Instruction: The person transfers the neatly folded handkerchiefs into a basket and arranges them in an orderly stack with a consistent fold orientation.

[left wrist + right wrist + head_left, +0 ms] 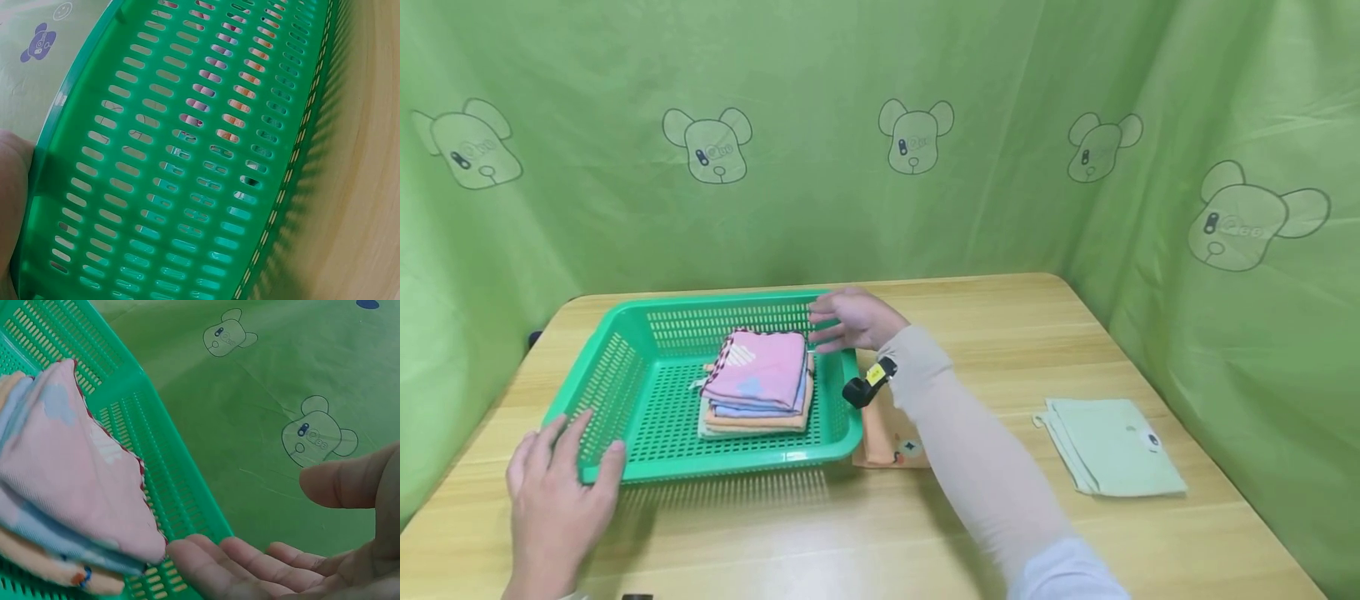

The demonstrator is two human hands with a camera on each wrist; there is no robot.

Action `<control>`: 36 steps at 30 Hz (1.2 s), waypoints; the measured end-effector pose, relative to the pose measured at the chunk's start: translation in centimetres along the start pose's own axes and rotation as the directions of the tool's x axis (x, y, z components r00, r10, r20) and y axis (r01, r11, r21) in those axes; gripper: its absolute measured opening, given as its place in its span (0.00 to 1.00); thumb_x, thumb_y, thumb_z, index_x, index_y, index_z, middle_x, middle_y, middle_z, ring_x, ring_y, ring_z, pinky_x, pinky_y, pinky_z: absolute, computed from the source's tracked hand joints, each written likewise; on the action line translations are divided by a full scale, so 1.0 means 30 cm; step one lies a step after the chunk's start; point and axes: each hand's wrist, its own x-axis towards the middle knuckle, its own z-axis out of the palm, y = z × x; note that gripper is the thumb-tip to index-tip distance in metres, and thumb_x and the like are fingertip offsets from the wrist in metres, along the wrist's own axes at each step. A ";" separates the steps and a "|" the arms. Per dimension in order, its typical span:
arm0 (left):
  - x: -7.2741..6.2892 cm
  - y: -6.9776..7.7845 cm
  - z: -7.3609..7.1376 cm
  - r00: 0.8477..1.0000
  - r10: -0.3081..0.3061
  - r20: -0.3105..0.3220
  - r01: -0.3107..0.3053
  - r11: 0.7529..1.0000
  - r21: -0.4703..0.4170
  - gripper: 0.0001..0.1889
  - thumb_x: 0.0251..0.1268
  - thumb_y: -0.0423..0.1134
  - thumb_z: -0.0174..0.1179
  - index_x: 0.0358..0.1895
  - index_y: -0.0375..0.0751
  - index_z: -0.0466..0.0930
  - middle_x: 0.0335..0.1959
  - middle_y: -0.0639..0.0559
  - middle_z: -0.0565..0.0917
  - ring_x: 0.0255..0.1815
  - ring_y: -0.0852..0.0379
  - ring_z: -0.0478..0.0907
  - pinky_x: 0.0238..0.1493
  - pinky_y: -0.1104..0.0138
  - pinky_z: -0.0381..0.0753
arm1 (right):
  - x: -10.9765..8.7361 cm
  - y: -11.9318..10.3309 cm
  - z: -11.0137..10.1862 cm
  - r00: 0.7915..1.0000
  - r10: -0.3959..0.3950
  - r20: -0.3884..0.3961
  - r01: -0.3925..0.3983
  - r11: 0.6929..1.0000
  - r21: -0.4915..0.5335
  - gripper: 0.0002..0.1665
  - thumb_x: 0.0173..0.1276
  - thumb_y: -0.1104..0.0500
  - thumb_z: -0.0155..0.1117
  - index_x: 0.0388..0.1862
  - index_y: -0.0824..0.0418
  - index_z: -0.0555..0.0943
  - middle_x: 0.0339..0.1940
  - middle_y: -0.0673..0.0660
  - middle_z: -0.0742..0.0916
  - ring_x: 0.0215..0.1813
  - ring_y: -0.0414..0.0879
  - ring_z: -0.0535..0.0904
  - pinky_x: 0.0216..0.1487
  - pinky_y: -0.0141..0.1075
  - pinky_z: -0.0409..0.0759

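Note:
A green plastic basket [745, 462] stands on the table, holding a stack of folded cloths, with a pink towel [762, 367] on top. My left hand [561, 492] grips the basket's near left corner, fingers and thumb over the rim. In the left wrist view only part of that hand [11, 200] shows, beside the slotted wall. My right hand [859, 319] is over the basket's right rim with fingers extended, just right of the stack. In the right wrist view its fingertips [187, 556] come close to the pink towel's corner, and the thumb stands apart.
An orange cloth [880, 433] with a small face lies right of the basket, partly behind my right forearm. A folded pale green cloth [1120, 450] lies farther right on the wooden table [850, 542]. Green curtains [820, 208] with bear-head drawings surround the back and sides.

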 end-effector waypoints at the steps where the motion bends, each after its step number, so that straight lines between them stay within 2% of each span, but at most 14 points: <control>1: 0.001 0.000 0.000 1.000 0.000 -0.001 0.000 1.000 0.000 0.30 0.72 0.47 0.50 0.70 0.32 0.61 0.69 0.24 0.58 0.73 0.28 0.42 0.70 0.39 0.32 | -0.003 -0.002 -0.007 1.000 -0.004 -0.001 0.004 1.000 -0.004 0.30 0.75 0.64 0.51 0.72 0.68 0.57 0.70 0.69 0.67 0.65 0.66 0.69 0.62 0.54 0.72; 13: 0.003 -0.003 -0.004 1.000 0.013 -0.019 -0.013 1.000 0.000 0.30 0.71 0.47 0.50 0.69 0.31 0.62 0.68 0.24 0.59 0.73 0.28 0.43 0.71 0.41 0.32 | -0.052 -0.018 -0.097 0.999 -0.046 -0.020 0.044 0.997 -0.058 0.29 0.75 0.63 0.51 0.72 0.67 0.58 0.69 0.69 0.68 0.65 0.65 0.70 0.59 0.50 0.76; 19: 0.003 -0.004 -0.004 1.000 0.018 -0.019 -0.018 1.000 -0.003 0.30 0.71 0.47 0.50 0.69 0.31 0.62 0.69 0.24 0.59 0.73 0.28 0.43 0.71 0.41 0.32 | -0.088 -0.017 -0.144 0.997 -0.061 -0.052 0.055 0.994 -0.095 0.29 0.75 0.63 0.51 0.71 0.68 0.57 0.66 0.68 0.71 0.61 0.63 0.74 0.55 0.48 0.79; 28: 0.004 -0.004 0.000 1.000 0.010 -0.010 -0.010 1.000 -0.005 0.30 0.72 0.47 0.50 0.69 0.32 0.62 0.69 0.24 0.58 0.73 0.27 0.42 0.70 0.39 0.32 | -0.127 0.007 -0.248 0.991 -0.053 -0.120 0.041 0.994 -0.097 0.30 0.74 0.65 0.51 0.71 0.69 0.55 0.63 0.67 0.71 0.63 0.66 0.71 0.60 0.52 0.74; 36: 0.001 -0.001 0.002 1.000 0.011 -0.011 -0.011 1.000 -0.005 0.30 0.71 0.47 0.50 0.70 0.32 0.62 0.69 0.24 0.58 0.73 0.28 0.42 0.70 0.39 0.34 | -0.163 0.044 -0.348 0.990 -0.039 -0.134 0.017 0.988 -0.156 0.34 0.74 0.65 0.49 0.74 0.71 0.50 0.68 0.70 0.67 0.65 0.68 0.68 0.62 0.53 0.73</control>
